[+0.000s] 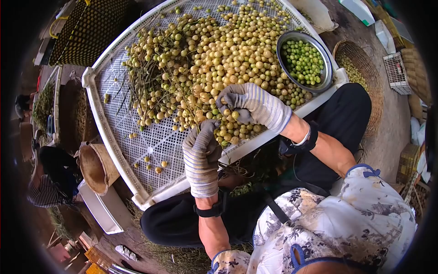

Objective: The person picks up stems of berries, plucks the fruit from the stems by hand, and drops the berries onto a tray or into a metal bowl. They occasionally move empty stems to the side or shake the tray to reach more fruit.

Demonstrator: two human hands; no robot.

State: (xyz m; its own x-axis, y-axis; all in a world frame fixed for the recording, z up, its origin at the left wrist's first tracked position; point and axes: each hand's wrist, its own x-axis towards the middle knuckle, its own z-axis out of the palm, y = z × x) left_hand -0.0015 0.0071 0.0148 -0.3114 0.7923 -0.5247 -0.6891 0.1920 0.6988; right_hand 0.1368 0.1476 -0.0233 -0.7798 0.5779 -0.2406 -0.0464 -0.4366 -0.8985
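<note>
A white perforated tray (107, 98) bears a large heap of small round yellow-brown fruits (242, 45), some still on twigs (157, 89) at its left. My left hand (202, 157), in a striped glove with grey fingers, is closed on a fruit twig at the tray's near edge. Just right of it, my right hand (255, 106), gloved alike, has its fingers curled around a few fruits (235, 115). Its fingertips are partly hidden. A metal bowl (328, 75) of small green fruits (302, 61) rests on the tray's right side.
A wicker basket (372, 102) holding fruits stands right of the tray. At the left are a tan bucket (109, 164), a white bin (102, 212) and a black-yellow woven basket (86, 34). Another person (52, 182) sits at far left. Cut stems lie on the floor below.
</note>
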